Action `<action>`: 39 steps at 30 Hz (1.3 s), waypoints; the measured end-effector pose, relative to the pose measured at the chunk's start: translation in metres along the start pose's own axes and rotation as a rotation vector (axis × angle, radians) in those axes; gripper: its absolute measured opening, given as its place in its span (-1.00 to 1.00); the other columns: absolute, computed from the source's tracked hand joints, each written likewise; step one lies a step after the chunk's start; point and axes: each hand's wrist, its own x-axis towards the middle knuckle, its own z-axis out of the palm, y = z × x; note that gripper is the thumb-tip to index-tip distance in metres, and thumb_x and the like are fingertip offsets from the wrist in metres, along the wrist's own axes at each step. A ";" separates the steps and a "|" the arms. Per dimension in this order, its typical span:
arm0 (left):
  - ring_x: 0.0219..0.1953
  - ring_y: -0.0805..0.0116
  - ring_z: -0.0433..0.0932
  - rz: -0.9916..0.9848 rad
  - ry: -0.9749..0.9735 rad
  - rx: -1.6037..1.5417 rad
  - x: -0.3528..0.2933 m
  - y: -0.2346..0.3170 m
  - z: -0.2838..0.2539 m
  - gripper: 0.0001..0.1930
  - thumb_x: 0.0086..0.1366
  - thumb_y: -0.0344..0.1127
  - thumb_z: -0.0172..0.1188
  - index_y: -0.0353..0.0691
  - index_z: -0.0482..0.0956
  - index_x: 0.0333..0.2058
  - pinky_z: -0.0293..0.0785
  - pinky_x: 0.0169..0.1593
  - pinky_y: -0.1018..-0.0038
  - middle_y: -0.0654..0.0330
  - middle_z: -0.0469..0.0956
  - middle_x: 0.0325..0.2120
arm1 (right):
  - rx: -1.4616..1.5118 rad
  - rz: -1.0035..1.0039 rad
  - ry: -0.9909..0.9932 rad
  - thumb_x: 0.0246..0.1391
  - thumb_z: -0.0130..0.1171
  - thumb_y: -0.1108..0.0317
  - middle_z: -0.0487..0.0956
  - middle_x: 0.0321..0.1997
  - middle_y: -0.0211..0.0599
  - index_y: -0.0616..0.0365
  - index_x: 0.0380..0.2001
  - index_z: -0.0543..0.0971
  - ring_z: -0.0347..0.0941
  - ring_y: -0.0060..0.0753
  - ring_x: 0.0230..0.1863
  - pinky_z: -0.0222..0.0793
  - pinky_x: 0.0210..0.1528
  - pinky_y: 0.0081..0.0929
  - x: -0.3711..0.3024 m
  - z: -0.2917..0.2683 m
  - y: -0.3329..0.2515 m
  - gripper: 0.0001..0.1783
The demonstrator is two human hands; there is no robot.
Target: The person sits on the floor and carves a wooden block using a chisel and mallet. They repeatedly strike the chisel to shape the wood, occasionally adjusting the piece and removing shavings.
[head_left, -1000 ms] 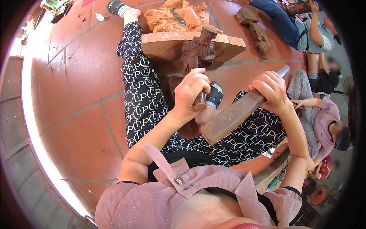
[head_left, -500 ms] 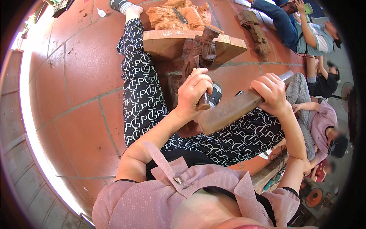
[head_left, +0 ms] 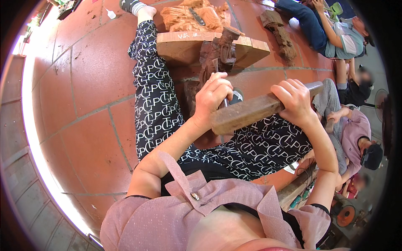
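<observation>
Between the legs (head_left: 157, 96): dark carving (head_left: 218, 56), top in front of the board (head_left: 180, 43); cannot tell whether touching it.
Mallet (head_left: 247, 113): half a second ago just short of the chisel (head_left: 226, 102), now across its butt and hiding it; cannot tell whether in contact.
Stroke: judging by that overlap, at or close to the strike, so cutting on the dark carving probably well under way.
Right hand (head_left: 295, 100): closed round the mallet's grip, the grip's end poking out past the fist.
Left hand (head_left: 213, 95): wrapped round the chisel, in nearly the same place as half a second ago, blade toward the dark carving.
People nearby (head_left: 351, 134): four, along the right edge.
Boards: one, on the floor (head_left: 88, 154).
Carvings: two, the dark one and an orange one (head_left: 209, 16) above the board.
Rough blocks (head_left: 278, 37): one, lying to the right.
Mallets: one.
Chisels: one in hand.
Bottles (head_left: 110, 14): one, small and white, far left.
</observation>
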 end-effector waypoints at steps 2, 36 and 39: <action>-0.06 0.00 0.59 -0.007 -0.003 -0.012 0.001 0.002 -0.001 -0.84 -0.08 -0.49 0.26 -0.19 0.43 -0.52 0.51 0.05 0.28 0.15 0.55 -0.40 | 0.115 -0.117 0.084 -0.45 0.33 0.44 0.45 -0.46 -0.39 0.07 -0.39 0.49 0.45 -0.23 -0.41 0.39 -0.31 -0.31 0.002 -0.003 0.004 -0.61; 0.01 0.03 0.53 -0.072 -0.098 -0.201 0.002 -0.004 -0.015 -0.71 -0.07 -0.74 0.29 -0.23 0.43 -0.47 0.44 0.16 0.19 0.15 0.51 -0.31 | 0.078 -0.104 0.062 -0.43 0.35 0.39 0.45 -0.47 -0.38 0.09 -0.41 0.50 0.44 -0.26 -0.41 0.35 -0.32 -0.34 0.003 -0.003 0.003 -0.63; 0.02 0.02 0.53 -0.070 -0.097 -0.186 0.003 -0.001 -0.015 -0.72 -0.06 -0.73 0.29 -0.23 0.43 -0.47 0.45 0.14 0.22 0.15 0.51 -0.31 | 0.076 -0.101 0.083 -0.43 0.35 0.38 0.42 -0.49 -0.40 0.07 -0.42 0.49 0.43 -0.28 -0.41 0.35 -0.33 -0.36 0.003 -0.003 0.003 -0.64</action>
